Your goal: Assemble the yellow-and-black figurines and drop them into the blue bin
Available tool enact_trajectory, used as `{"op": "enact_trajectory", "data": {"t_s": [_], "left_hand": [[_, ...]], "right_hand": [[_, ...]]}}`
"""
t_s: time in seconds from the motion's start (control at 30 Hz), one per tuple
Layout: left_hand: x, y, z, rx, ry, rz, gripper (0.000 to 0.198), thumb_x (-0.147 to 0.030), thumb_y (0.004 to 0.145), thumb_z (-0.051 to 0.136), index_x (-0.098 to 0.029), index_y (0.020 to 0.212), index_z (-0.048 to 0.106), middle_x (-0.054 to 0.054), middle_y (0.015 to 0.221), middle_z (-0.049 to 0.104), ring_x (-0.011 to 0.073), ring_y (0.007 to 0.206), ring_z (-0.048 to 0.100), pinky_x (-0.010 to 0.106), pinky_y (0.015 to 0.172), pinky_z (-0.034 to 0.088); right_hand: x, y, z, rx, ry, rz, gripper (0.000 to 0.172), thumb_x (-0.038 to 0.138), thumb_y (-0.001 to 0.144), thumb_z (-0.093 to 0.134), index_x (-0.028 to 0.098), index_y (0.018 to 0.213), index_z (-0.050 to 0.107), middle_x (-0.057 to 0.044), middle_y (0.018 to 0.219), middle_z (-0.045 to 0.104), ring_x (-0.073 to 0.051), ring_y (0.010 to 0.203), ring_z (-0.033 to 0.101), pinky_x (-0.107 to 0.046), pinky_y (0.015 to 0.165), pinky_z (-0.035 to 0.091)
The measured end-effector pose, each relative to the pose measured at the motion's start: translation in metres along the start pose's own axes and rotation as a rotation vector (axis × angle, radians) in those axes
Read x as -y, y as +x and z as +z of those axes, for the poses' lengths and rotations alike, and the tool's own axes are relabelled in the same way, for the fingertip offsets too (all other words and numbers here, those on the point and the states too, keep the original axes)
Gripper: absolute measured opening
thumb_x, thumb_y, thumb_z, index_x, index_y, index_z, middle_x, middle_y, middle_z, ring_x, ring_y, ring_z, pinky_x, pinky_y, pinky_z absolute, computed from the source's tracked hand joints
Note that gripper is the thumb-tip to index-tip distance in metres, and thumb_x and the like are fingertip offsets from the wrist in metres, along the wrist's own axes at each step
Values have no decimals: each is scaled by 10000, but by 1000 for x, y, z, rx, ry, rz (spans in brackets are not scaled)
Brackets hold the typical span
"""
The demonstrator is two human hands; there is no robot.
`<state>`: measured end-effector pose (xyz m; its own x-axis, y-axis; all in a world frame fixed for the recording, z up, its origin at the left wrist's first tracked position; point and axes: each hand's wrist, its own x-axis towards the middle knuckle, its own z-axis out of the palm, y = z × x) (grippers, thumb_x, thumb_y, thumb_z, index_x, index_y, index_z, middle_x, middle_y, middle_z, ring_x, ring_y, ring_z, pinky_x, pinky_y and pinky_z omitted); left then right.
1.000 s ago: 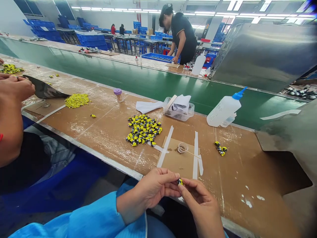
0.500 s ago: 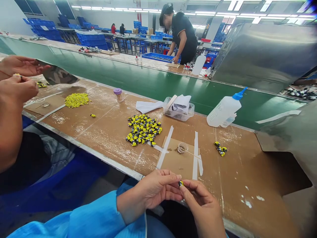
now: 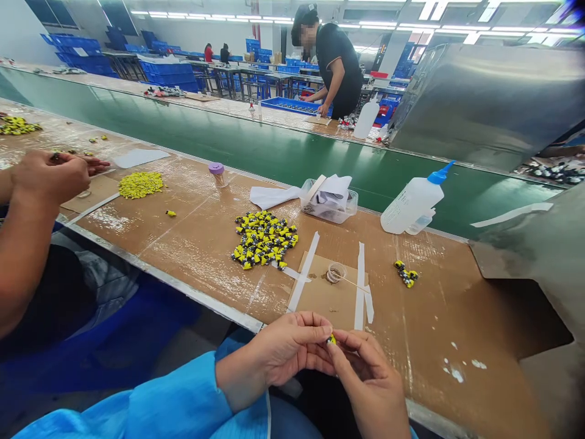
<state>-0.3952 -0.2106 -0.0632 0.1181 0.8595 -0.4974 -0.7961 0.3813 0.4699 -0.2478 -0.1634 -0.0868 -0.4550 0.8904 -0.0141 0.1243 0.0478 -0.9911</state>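
Note:
My left hand [image 3: 286,353] and my right hand [image 3: 365,378] meet at the bench's near edge. Their fingertips pinch a small yellow-and-black component [image 3: 331,339], mostly hidden by my fingers. Just beyond them lies a cardboard sheet [image 3: 326,302] taped to the bench, bearing a small clear cup [image 3: 336,273] with a thin stick. A heap of similar components [image 3: 264,239] sits further left, and a few more [image 3: 406,274] lie to the right. A co-worker's hands [image 3: 50,177] work at the left, near a pile of yellow pieces [image 3: 140,185].
A squeeze bottle with a blue nozzle [image 3: 414,206], a clear box with tissue [image 3: 328,201] and a purple-capped jar [image 3: 218,174] stand along the brown bench's far side. Behind runs a green belt [image 3: 274,152]. A steel hood [image 3: 489,103] rises at right.
The co-worker's hands have moved right and down, the dark sheet has gone, and a pale sheet now shows. My fingers have closed further around the component, hiding more of it.

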Motion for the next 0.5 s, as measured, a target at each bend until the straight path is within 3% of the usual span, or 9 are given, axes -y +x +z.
{"op": "enact_trajectory", "data": {"t_s": [0.23, 0.5], "left_hand": [[5, 1, -5, 19, 1, 68, 189, -148, 730, 678, -113, 860, 544, 54, 679, 651, 121, 552, 631, 275, 596, 545], [7, 1, -2, 0, 5, 74, 213, -145, 717, 684, -127, 831, 505, 39, 658, 642, 113, 532, 619, 267, 572, 543]], "right_hand": [[4, -1, -2, 44, -25, 11, 219, 312, 720, 690, 197, 902, 723, -91, 891, 616, -207, 823, 629, -302, 718, 558], [5, -4, 4, -33, 2, -7, 194, 329, 736, 682, 200, 878, 713, -75, 858, 606, -184, 795, 618, -271, 695, 547]]}}
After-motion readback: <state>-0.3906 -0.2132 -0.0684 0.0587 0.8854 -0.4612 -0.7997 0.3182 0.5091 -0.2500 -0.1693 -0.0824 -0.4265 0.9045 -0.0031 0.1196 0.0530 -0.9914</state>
